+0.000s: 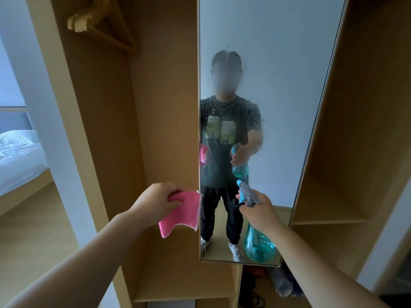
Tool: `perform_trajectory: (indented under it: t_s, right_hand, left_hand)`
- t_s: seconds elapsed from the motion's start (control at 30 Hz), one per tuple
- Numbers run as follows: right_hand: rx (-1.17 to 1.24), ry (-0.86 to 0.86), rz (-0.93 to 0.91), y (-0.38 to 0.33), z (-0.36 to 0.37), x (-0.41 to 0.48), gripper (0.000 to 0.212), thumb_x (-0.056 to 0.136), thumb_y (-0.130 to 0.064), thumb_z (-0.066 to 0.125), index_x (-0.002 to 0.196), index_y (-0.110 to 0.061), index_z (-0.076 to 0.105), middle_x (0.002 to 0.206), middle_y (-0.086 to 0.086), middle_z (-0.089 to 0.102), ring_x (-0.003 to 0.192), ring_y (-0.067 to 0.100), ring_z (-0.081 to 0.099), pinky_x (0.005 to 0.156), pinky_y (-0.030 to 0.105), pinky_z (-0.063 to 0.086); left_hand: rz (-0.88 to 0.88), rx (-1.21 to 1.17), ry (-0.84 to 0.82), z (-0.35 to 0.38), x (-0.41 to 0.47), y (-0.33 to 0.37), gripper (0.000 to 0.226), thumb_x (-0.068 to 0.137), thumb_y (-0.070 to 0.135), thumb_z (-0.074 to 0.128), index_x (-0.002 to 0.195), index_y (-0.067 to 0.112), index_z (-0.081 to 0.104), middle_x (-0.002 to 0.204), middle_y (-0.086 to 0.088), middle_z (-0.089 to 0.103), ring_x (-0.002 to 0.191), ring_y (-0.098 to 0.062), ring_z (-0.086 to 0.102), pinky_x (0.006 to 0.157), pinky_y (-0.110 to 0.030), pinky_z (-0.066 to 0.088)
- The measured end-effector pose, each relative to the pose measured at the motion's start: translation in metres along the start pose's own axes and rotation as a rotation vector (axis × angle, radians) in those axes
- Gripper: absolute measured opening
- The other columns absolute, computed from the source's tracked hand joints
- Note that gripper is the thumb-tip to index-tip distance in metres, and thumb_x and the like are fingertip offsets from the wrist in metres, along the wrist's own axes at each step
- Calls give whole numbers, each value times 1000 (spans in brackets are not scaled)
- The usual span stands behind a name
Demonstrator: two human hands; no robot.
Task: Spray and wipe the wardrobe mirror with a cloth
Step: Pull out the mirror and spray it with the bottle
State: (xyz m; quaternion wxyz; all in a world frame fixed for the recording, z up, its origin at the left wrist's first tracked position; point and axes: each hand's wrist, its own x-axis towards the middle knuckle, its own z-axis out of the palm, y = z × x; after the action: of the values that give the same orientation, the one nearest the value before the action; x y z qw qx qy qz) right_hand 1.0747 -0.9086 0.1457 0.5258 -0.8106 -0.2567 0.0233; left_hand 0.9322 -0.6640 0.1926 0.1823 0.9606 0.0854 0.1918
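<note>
Pink microfibre cloth [181,213] pinched in the left hand [155,202]; the right hand [259,213] grips a teal plastic spray bottle [258,243] before the droplet-speckled wardrobe mirror [278,74].

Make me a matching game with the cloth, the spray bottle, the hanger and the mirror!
Things:
1. pink cloth
2. spray bottle
3. wooden hanger
4. mirror

Places or states:
A. dotted with droplets
B. gripped by the right hand
C. up high in the wardrobe
D. pinched by the left hand

Pairs: 1-D, 2-B, 3-C, 4-A
</note>
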Motion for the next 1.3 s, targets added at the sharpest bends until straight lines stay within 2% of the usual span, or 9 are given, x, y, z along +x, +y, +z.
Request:
perform_trajectory:
  t_s: [0.2, 0.37, 0.6, 0.83, 0.9, 1.0, 1.07, 1.13, 1.3]
  right_hand:
    - [-9, -52, 67, 16, 13, -4, 24, 81, 1, 53, 104, -2, 59, 65, 3, 36, 57, 15, 37, 55, 26, 33]
    - [24, -79, 112, 28, 26, -15, 14, 79, 1, 53, 82, -13, 55, 56, -5, 29, 42, 7, 28, 46, 22, 28]
    - [22, -75, 120, 45, 46, -30, 37, 75, 0, 54, 69, -36, 47, 58, -5, 33, 45, 7, 32, 48, 22, 32]
    - [20, -77, 146, 59, 50, -31, 18, 76, -5, 53, 88, -18, 60, 64, 2, 44, 55, 16, 41, 52, 24, 36]
    - [7, -25, 170, 62, 51, -31, 3, 78, -5, 52, 77, -9, 52, 64, 5, 44, 55, 18, 41, 54, 27, 35]
    - [8, -8, 186, 68, 50, -33, 21, 79, -4, 52, 66, -16, 40, 59, 2, 37, 53, 18, 35, 53, 28, 32]
    - [0, -36, 169, 71, 47, -35, 14, 81, -4, 53, 71, -13, 48, 61, 8, 42, 55, 19, 40, 55, 30, 36]
    - [4, -66, 178, 76, 44, -36, 15, 83, -4, 53, 94, -10, 61, 72, 17, 54, 62, 20, 48, 60, 29, 40]
    - [-6, -33, 173, 90, 34, -37, 40, 88, -6, 55, 124, -25, 56, 67, -12, 45, 58, 4, 45, 55, 13, 38]
  left_hand:
    - [-29, -10, -20, 13, -8, -4, 21, 86, 22, 64, 106, 28, 68, 90, 17, 65, 80, 0, 57, 69, -22, 51]
    - [-54, -19, -52, 28, -16, -7, 23, 86, 22, 63, 108, 27, 67, 93, 14, 66, 82, -4, 59, 73, -26, 53]
    - [-78, -20, -100, 47, -29, -13, 24, 86, 22, 62, 108, 27, 67, 94, 15, 67, 83, -4, 59, 75, -29, 54]
    - [-89, 3, -109, 49, -30, -18, 24, 86, 21, 62, 108, 29, 67, 92, 16, 66, 81, -2, 59, 73, -27, 55]
    - [-92, 5, -109, 49, -30, -18, 24, 87, 21, 61, 108, 30, 66, 92, 17, 66, 81, 0, 59, 72, -25, 55]
    - [-84, 4, -117, 52, -31, -18, 25, 87, 21, 61, 110, 30, 66, 94, 16, 66, 82, -2, 59, 73, -25, 55]
    - [-81, 3, -120, 54, -32, -18, 25, 87, 21, 62, 111, 30, 66, 95, 16, 66, 83, -1, 59, 73, -24, 54]
    - [-76, -1, -119, 58, -33, -17, 26, 87, 20, 62, 111, 30, 66, 94, 17, 66, 82, 0, 58, 72, -22, 52]
    - [-89, -29, -132, 65, -33, -11, 26, 85, 19, 64, 108, 30, 67, 89, 18, 64, 80, 2, 57, 70, -21, 52]
